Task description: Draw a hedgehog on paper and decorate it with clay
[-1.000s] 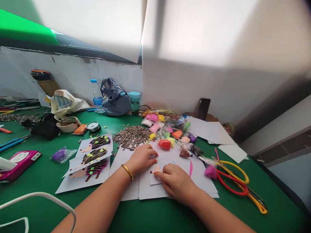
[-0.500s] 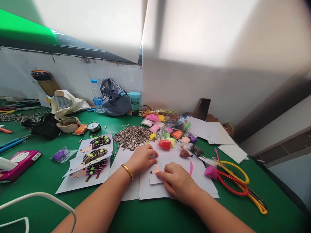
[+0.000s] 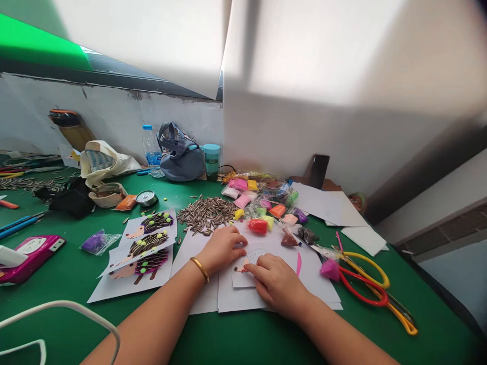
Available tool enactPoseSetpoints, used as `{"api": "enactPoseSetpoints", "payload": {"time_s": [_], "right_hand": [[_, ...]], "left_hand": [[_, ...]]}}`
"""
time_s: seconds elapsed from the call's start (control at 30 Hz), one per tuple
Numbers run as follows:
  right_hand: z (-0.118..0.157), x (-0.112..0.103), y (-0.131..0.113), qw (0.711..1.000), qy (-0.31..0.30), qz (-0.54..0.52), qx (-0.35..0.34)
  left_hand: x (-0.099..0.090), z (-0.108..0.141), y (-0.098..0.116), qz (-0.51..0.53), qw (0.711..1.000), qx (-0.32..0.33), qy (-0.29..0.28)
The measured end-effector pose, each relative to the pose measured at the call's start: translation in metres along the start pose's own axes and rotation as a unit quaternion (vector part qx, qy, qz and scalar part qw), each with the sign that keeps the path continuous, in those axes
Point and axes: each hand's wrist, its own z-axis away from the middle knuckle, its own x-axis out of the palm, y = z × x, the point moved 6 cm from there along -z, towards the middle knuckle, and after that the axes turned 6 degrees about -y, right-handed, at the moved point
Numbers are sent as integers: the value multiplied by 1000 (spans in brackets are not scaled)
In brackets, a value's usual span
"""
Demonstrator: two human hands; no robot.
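Observation:
A small white card (image 3: 243, 281) bears a pencil outline of a hedgehog's dotted body (image 3: 257, 252) and a peach clay face (image 3: 240, 262). The face has a dark nose and a small red strip along its lower edge. My right hand (image 3: 283, 286) rests on the card, its index finger stretched out with the tip on the face and the other fingers curled under. At the card's upper left lies my left hand (image 3: 224, 248), fingers apart and loosely bent, fingertips on the paper. White sheets (image 3: 201, 304) lie beneath the card. Part of the drawing is hidden by my right hand.
Sunflower seeds (image 3: 207, 213) lie in a pile behind my left hand. Bagged coloured clay (image 3: 257, 225) sits behind the card. Finished hedgehog pictures (image 3: 146, 263) lie at left, scissors (image 3: 367, 284) and pink clay (image 3: 330, 269) at right. A white cable (image 3: 68, 304) crosses the lower left.
My right index fingertip has moved slightly up the face, and the red strip below it now shows. The card has shifted a little to the left. My left hand stays put.

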Motion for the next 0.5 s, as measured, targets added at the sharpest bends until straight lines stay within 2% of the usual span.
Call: {"api": "enactPoseSetpoints", "payload": {"time_s": [0.2, 0.5], "right_hand": [[3, 1, 0, 1000, 9, 1, -7], [0, 4, -5, 1000, -11, 24, -11]], "left_hand": [[0, 0, 0, 2, 1000, -1, -2], [0, 0, 0, -3, 1000, 1, -1]]}}
